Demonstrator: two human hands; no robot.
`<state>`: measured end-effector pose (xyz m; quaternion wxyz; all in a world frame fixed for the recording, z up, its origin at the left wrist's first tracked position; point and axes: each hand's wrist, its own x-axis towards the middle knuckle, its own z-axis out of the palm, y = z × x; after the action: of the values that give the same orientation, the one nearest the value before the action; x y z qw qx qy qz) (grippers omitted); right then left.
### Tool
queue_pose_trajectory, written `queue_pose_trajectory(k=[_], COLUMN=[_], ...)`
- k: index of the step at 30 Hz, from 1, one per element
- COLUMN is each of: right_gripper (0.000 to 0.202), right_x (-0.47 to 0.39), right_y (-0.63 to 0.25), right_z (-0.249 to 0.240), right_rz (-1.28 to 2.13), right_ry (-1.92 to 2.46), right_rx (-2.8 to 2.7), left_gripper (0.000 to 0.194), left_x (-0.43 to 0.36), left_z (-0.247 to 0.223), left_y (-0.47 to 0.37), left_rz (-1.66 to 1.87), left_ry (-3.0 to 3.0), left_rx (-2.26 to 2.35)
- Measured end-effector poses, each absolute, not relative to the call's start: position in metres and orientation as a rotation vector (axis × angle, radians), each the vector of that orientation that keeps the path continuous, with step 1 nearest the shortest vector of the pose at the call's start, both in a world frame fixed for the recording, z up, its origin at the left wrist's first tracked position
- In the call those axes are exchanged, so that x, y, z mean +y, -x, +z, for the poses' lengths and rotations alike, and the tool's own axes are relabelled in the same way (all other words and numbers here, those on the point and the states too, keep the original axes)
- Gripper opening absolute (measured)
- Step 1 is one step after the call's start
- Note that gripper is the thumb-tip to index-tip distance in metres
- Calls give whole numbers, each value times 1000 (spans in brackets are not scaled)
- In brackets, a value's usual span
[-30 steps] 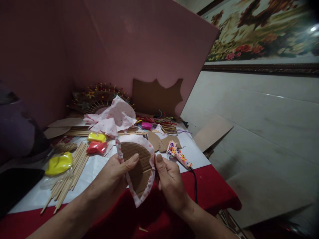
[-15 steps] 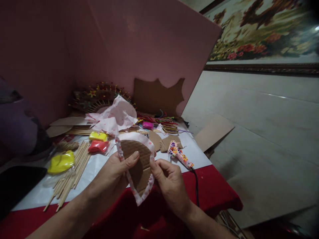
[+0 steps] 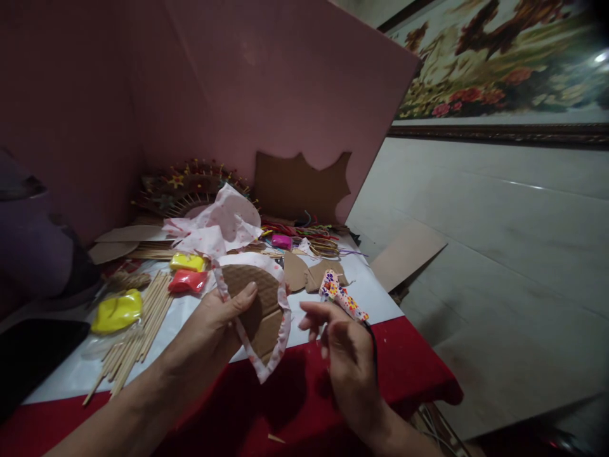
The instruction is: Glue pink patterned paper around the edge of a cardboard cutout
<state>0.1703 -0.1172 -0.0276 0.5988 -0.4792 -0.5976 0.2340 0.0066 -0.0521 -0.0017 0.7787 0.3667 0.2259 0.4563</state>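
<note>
My left hand (image 3: 228,320) grips a leaf-shaped piece of cardboard (image 3: 264,304) with its thumb on the brown face. White cloth with pinkish spots is folded over the piece's edge all the way round, and its pointed end faces down. My right hand (image 3: 345,352) is apart from the piece, to its right, fingers loosely curled and spread with nothing in them. Just beyond that hand lies a glue gun (image 3: 347,298) with a flowered body, its dark cord partly hidden by the hand.
Bamboo sticks (image 3: 147,330), yellow (image 3: 117,311) and red packets (image 3: 188,281) lie on the left. Behind sit spotted cloth (image 3: 228,219), cardboard pieces (image 3: 295,271) and scissors (image 3: 325,247). A cut cardboard sheet (image 3: 304,184) leans on the pink panel (image 3: 266,76).
My right hand has let go of the cardboard piece's edge and moved right, its fingers opening. The piece has shifted slightly left in my left hand.
</note>
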Motion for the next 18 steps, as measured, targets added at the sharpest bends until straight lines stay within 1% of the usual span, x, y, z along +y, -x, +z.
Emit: queue_pose_trajectory(k=[4, 5, 6, 7, 9, 11, 13, 15, 18], right_gripper=[27, 20, 17, 23, 44, 54, 57, 53, 48], right_x=[-140, -143, -145, -145, -139, -128, -119, -115, -117], right_y=[-179, -180, -179, -178, -175, -170, -166, -163, -162], right_z=[-19, -17, -16, -16, -18, -24, -32, -37, -40], right_rz=[183, 143, 122, 24, -179, -307, -444, -518, -429], right_ry=[904, 874, 872, 924, 1062, 1153, 1188, 1193, 1144], right_rx=[-1281, -1318, -1429, -1486, -1608, -1839, -1967, -2012, -2035], left_gripper=[17, 17, 17, 17, 17, 18, 20, 23, 23], left_x=[-50, -50, -50, -50, -51, -51, -50, -49, -49], left_z=[-3, -3, -3, -3, -2, -3, -5, -8, -9], left_y=[-8, -8, -8, -8, -9, -9, -10, -10, -10], left_rz=[1009, 1011, 1005, 998, 989, 993, 1001, 1010, 1012], left_ry=[-755, -751, -756, -766, -786, -787, -776, -770, -771], left_rx=[495, 504, 512, 516, 513, 507, 507, 522, 527])
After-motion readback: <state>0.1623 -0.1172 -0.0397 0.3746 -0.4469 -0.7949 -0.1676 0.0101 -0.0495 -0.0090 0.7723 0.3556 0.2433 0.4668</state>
